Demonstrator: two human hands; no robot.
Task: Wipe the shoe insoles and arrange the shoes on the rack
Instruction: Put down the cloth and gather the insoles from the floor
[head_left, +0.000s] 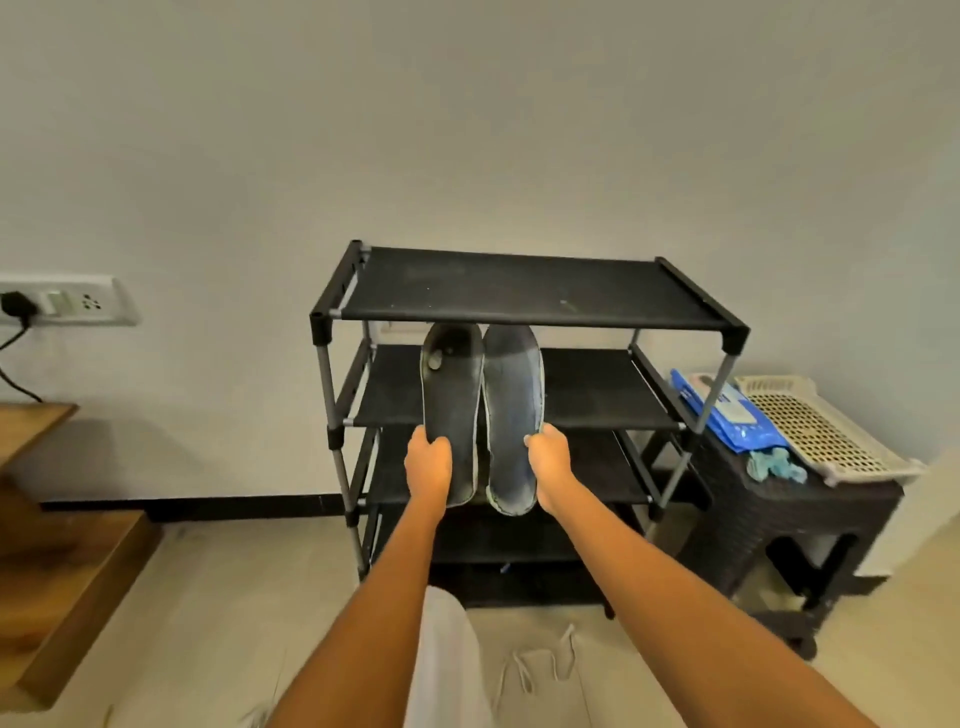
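I hold two dark, worn insoles upright and side by side in front of the black shoe rack (530, 291). My left hand (427, 465) grips the left insole (451, 395) by its outer edge. My right hand (549, 460) grips the right insole (513, 410), which has a bluish worn patch, by its outer edge. Their top ends reach just under the rack's top shelf. The rack's shelves carry no shoes. Pale shoes with laces (535, 670) lie blurred on the floor between my forearms.
A dark wicker side table (779, 514) stands right of the rack with a blue wipes pack (722, 410), a teal cloth (774, 465) and a cream perforated basket (826, 431). Wooden steps (67, 571) rise at left below a wall socket (67, 301).
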